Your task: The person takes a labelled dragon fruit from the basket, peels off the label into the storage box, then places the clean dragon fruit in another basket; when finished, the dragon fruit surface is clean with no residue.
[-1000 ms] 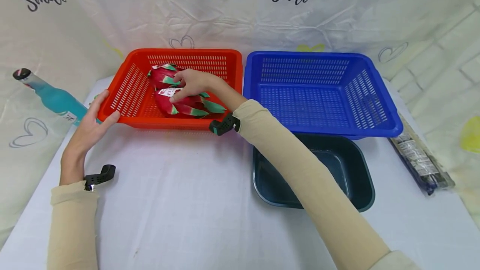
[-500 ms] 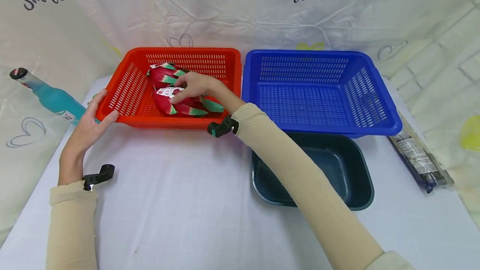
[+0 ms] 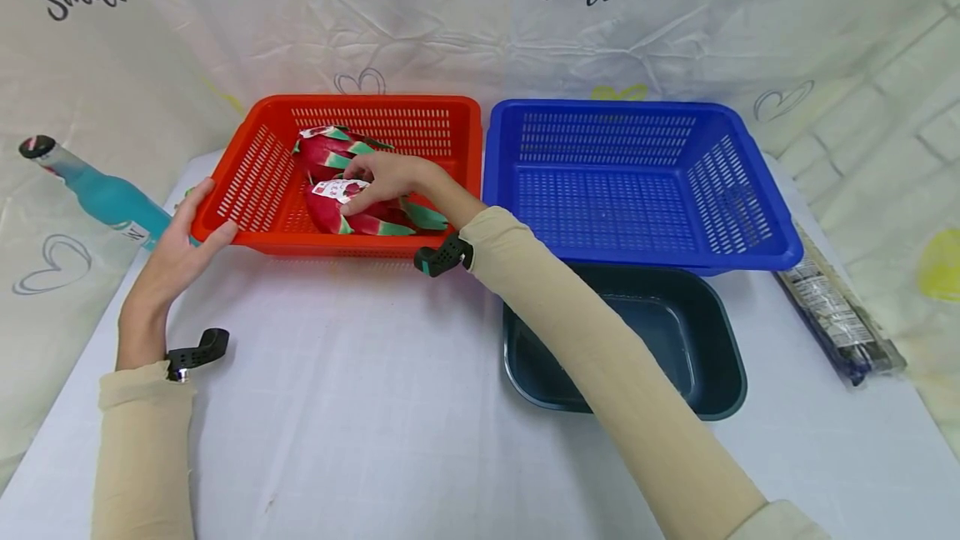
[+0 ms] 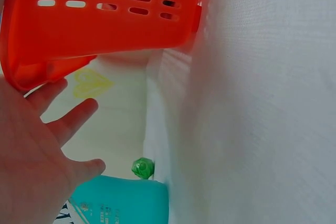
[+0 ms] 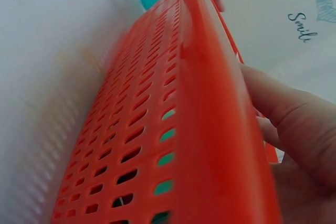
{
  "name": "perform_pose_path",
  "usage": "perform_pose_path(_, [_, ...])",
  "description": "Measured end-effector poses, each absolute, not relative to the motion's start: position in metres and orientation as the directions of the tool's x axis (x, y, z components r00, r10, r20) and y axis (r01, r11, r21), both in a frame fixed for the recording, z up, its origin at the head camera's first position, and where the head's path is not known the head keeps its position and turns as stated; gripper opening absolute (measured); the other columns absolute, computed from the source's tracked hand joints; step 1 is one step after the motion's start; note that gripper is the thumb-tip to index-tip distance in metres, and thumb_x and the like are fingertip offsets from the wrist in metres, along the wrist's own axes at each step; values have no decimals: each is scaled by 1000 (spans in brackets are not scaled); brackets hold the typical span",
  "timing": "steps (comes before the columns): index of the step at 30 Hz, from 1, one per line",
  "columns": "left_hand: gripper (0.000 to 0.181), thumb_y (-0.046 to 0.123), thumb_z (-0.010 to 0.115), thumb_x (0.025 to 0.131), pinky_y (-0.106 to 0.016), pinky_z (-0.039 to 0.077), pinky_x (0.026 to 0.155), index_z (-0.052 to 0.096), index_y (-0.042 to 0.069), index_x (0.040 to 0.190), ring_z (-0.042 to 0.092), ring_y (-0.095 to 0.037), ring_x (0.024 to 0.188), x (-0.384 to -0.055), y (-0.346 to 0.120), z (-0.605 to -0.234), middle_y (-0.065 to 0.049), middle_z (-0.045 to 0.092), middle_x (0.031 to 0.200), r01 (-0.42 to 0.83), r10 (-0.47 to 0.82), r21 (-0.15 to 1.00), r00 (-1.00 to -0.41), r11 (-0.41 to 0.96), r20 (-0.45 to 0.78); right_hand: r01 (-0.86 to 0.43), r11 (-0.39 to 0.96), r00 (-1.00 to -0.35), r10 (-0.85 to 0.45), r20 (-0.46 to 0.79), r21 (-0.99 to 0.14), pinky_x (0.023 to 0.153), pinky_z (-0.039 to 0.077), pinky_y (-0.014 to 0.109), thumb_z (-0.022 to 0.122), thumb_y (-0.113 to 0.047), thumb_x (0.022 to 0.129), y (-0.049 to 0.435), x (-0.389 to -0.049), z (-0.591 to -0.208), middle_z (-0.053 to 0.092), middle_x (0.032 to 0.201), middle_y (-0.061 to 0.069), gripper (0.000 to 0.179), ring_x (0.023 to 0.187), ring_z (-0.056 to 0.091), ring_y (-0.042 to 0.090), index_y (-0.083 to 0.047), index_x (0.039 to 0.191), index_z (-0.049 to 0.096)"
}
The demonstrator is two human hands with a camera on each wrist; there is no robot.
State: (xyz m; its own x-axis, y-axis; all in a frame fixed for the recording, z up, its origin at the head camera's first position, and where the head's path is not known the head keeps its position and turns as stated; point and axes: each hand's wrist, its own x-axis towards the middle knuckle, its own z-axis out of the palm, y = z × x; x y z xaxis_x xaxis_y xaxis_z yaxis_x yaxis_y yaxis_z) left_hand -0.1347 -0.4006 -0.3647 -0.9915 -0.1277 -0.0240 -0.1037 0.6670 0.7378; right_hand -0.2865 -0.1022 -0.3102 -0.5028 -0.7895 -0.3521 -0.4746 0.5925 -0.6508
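A red slotted basket (image 3: 337, 245) holds two dragon fruits with green-tipped scales. The nearer dragon fruit (image 3: 324, 213) carries a white label; the farther dragon fruit (image 3: 318, 150) lies behind it. My right hand (image 3: 392, 176) reaches over the basket's front rim and grips the nearer fruit from above, thumb on the near side. In the right wrist view, the basket wall hides most of that fruit. My left hand (image 3: 174, 261) holds the basket's front left corner, thumb over the rim and fingers spread along the outside (image 4: 44, 145).
A blue slotted basket (image 3: 645, 260) stands to the right, with a dark green bin (image 3: 543, 397) before it, partly under my right forearm. A teal bottle (image 3: 120, 202) stands beyond my left hand. A plastic packet (image 3: 836, 307) lies far right.
My right hand has sunk slightly and its fingers curl more around the nearer dragon fruit, which has tilted a little. The left hand keeps its place at the basket corner.
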Motion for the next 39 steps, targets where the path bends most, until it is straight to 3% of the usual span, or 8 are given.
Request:
perform_pose_path(10, [75,41,51,95,-2,35,73,4,40,154,22,-36,138,-135,-400,-364,-11,16,162,-107,-126,739,-992,665,-30,-422,582,-473,-796,-379,-695,104,42,27,70,-42,85,-101,-289,-312,33,150,3,72,133,36,17,-17,142,34])
perform_pose_path(17, [75,42,51,95,-16,39,79,4,41,154,22,-36,138,-137,-401,-365,-10,15,163,-122,-130,726,-990,677,-44,-377,567,-455,-802,-387,-732,105,41,28,70,-40,85,-101,-290,-314,29,152,2,71,136,34,18,-18,141,33])
perform_pose_path(23, [75,42,51,95,-9,36,76,4,40,155,22,-36,137,-137,-401,-364,-12,15,162,-122,-129,732,-991,670,-48,-362,552,-451,-809,-377,-751,105,40,27,71,-40,84,-101,-292,-318,27,152,3,71,133,33,16,-18,141,33])
perform_pose_path(30, [75,42,51,96,-23,39,82,4,41,154,22,-35,137,-137,-402,-364,-12,16,162,-128,-134,728,-990,673,-50,-341,552,-447,-807,-385,-761,106,39,27,72,-40,83,-102,-293,-319,25,152,1,72,134,30,14,-21,140,32])
perform_pose_path(39, [76,41,51,96,-2,35,73,4,38,155,22,-37,138,-137,-401,-365,-13,15,162,-114,-127,737,-991,666,-39,-299,569,-437,-796,-420,-766,101,41,27,71,-40,83,-102,-295,-319,24,152,1,71,133,29,14,-23,140,31])
